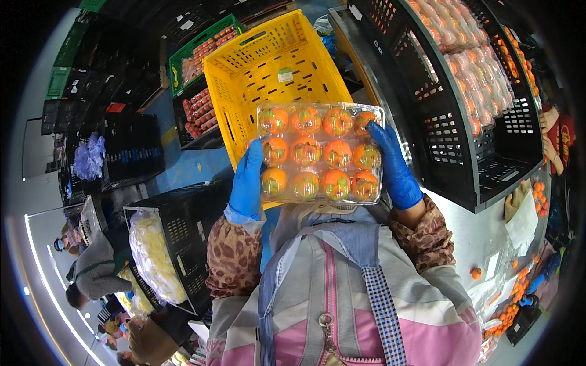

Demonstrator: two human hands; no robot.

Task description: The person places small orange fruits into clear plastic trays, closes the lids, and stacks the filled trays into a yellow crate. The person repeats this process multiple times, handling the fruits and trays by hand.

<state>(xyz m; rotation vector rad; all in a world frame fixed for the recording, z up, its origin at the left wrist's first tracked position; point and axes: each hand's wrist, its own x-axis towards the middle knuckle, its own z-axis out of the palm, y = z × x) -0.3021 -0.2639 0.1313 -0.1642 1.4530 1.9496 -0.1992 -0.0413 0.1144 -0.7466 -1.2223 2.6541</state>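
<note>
Both my hands wear blue gloves and hold a clear plastic clamshell pack (pixel 322 158) by its two short sides. Rows of orange persimmons (pixel 338 153) with green-brown calyxes sit in its moulded cups under the lid. My left hand (pixel 246 185) grips the left side, its thumb at the edge. My right hand (pixel 397 167) grips the upper right, with fingertips over the corner persimmon. Beyond the pack, and partly hidden by it, stands a yellow plastic crate (pixel 274 87) with slotted walls; a small label lies on its floor.
On my right, a black crate (pixel 439 128) holding stacked persimmon packs (pixel 478 82) stands on a metal table (pixel 451 228). Loose persimmons (pixel 510 315) lie farther along it. Left are a green crate (pixel 183 68) of red fruit packs and a black crate (pixel 183 233). Several people work around.
</note>
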